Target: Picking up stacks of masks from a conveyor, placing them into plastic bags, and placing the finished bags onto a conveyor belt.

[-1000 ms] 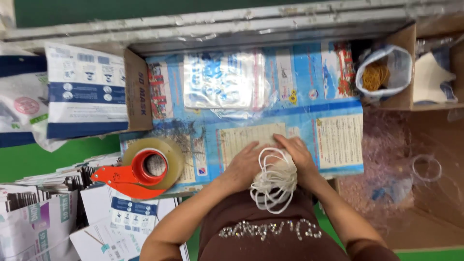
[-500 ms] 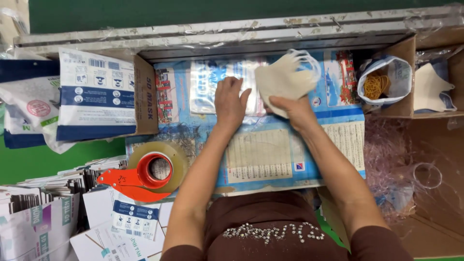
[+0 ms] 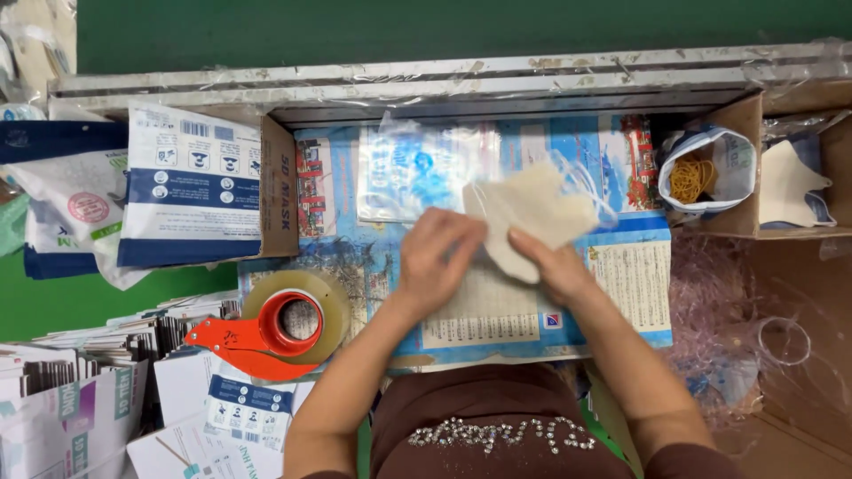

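My right hand (image 3: pixel 559 266) grips a stack of cream face masks (image 3: pixel 528 213) with thin ear loops, holding it over the blue printed sheet (image 3: pixel 621 275) on the work surface. My left hand (image 3: pixel 435 257) is just left of the stack, fingers curled and touching its lower edge. A pile of clear plastic bags with blue print (image 3: pixel 417 168) lies flat just beyond my left hand.
A red tape dispenser with a clear tape roll (image 3: pixel 280 324) sits at the left. Beyond it stands an open carton of blue-and-white packs (image 3: pixel 191 186). Flat printed boxes (image 3: pixel 80 390) pile at lower left. A bag of rubber bands (image 3: pixel 697 177) and more masks (image 3: pixel 790 191) sit at right.
Both hands rose from my lap with the mask stack, reached toward the plastic bags, then drew back. My left hand left the bags and came to the stack.
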